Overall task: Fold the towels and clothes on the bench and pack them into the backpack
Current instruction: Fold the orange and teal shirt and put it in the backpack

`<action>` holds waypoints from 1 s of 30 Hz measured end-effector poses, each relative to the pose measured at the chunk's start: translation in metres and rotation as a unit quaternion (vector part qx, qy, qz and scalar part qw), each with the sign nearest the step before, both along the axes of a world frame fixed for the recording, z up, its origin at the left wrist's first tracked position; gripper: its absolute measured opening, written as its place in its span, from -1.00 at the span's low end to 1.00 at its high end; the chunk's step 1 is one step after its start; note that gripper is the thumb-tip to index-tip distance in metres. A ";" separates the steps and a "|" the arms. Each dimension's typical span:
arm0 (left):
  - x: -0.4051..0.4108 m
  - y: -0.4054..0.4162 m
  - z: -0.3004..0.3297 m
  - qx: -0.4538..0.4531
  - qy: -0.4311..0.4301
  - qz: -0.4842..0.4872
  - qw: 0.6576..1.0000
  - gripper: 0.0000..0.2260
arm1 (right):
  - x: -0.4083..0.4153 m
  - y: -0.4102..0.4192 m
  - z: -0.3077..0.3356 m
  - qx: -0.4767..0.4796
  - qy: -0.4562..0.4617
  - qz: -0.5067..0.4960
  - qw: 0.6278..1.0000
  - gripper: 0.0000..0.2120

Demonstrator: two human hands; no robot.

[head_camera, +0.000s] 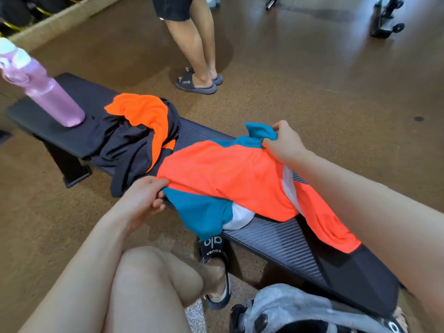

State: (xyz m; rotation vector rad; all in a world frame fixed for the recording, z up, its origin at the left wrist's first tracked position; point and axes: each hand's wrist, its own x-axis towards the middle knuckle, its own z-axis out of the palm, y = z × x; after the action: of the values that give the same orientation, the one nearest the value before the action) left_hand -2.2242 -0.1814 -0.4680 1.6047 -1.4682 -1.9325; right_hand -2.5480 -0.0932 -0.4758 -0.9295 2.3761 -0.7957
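Two hands (141,198) pinch shirt (230,179), orange/teal, crumpled

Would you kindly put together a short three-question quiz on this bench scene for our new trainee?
1. True or false: both hands grip the orange and teal shirt.
2. Multiple choice: the pink bottle stands on (A) the floor, (B) the bench, (C) the backpack.
3. Short answer: what lies between the pink bottle and the orange and teal shirt?

Key:
1. True. The left hand pinches the near edge and the right hand holds the teal part at the far edge.
2. B, at the bench's far left end.
3. A crumpled black and orange garment, not yet folded.
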 end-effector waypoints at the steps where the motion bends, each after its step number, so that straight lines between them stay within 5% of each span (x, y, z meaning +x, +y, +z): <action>1: 0.001 0.000 -0.003 -0.008 -0.025 -0.002 1.000 -0.80 | 0.001 0.000 -0.001 0.029 -0.015 -0.007 0.999 -0.48; 5: -0.006 0.019 -0.002 -0.024 -0.091 -0.207 0.974 -0.32 | 0.017 0.020 -0.007 0.086 0.010 0.017 0.996 -0.28; 10: -0.037 0.049 -0.004 -0.205 -0.130 -0.315 0.917 -0.31 | 0.045 0.064 -0.020 0.094 0.128 0.051 0.986 -0.22; 13: -0.051 0.068 -0.014 -0.334 -0.225 -0.327 0.855 -0.31 | 0.053 0.087 -0.017 0.085 0.179 0.066 0.978 -0.31; 16: -0.055 0.073 -0.017 -0.329 -0.207 -0.320 0.864 -0.53 | 0.051 0.107 -0.011 0.052 0.237 0.117 0.963 -0.52; 19: -0.048 0.067 -0.011 -0.343 -0.218 -0.330 0.852 -0.66 | 0.041 0.119 -0.005 -0.026 0.167 0.103 0.980 -0.71; 22: -0.036 0.057 -0.001 -0.409 -0.270 -0.236 0.839 -0.66 | 0.022 0.112 0.011 -0.094 0.051 0.041 0.993 -0.82; 24: -0.030 0.051 0.004 -0.461 -0.303 -0.153 0.820 -0.64 | 0.005 0.101 0.019 -0.090 0.014 0.021 0.996 -0.83; 27: -0.030 0.052 0.000 -0.541 -0.371 -0.164 0.737 -0.41 | -0.010 0.093 0.026 -0.001 0.063 0.047 0.997 -0.60; 30: -0.049 0.078 -0.002 -0.589 -0.274 -0.256 0.716 -0.39 | 0.004 0.116 0.028 0.013 0.147 0.034 0.988 -0.55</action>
State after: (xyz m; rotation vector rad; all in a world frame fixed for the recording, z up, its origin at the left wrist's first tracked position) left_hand -2.2734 -0.1035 -0.4696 1.1142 -2.7195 -0.1677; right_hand -2.5440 0.0231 -0.4476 -1.1807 2.5805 -0.6349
